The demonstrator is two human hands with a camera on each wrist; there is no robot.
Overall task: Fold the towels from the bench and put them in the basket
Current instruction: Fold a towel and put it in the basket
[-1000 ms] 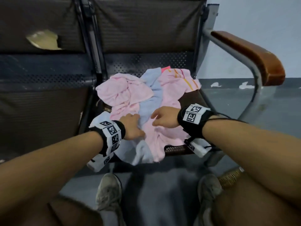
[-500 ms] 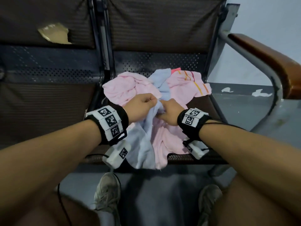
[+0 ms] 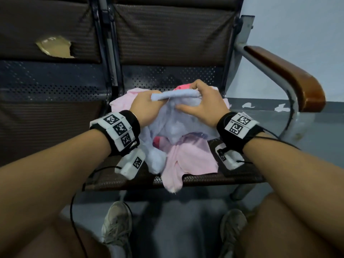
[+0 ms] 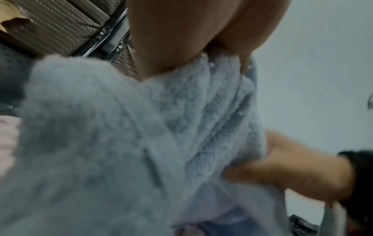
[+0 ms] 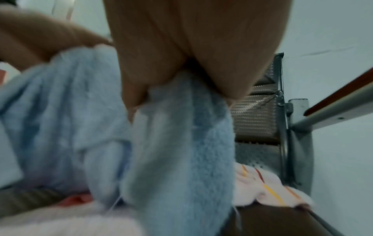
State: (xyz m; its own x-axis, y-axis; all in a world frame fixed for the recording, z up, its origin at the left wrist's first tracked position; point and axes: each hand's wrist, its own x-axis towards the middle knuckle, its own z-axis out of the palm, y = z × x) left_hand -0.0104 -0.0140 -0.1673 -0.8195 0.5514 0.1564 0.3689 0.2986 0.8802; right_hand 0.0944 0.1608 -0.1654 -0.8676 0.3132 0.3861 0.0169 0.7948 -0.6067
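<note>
Towels lay heaped on the bench seat (image 3: 232,178); both hands pinched the blue towel (image 3: 175,125) by its top edge, left hand (image 3: 147,107) and right hand (image 3: 202,105) close together. Soft and limp, it probably handled best gripped at its corners.

Dark woven seats with a torn backrest (image 3: 54,46) and wooden armrest (image 3: 290,75) stand against a pale wall (image 3: 297,21) on grey floor (image 3: 316,142).

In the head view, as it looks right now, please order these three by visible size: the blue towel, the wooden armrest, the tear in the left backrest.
Largest to smallest:
1. blue towel, held up by the left hand and right hand
2. wooden armrest
3. tear in the left backrest

Towel and armrest look close; the towel is nearer and partly hidden, so that order is unsure.
</note>
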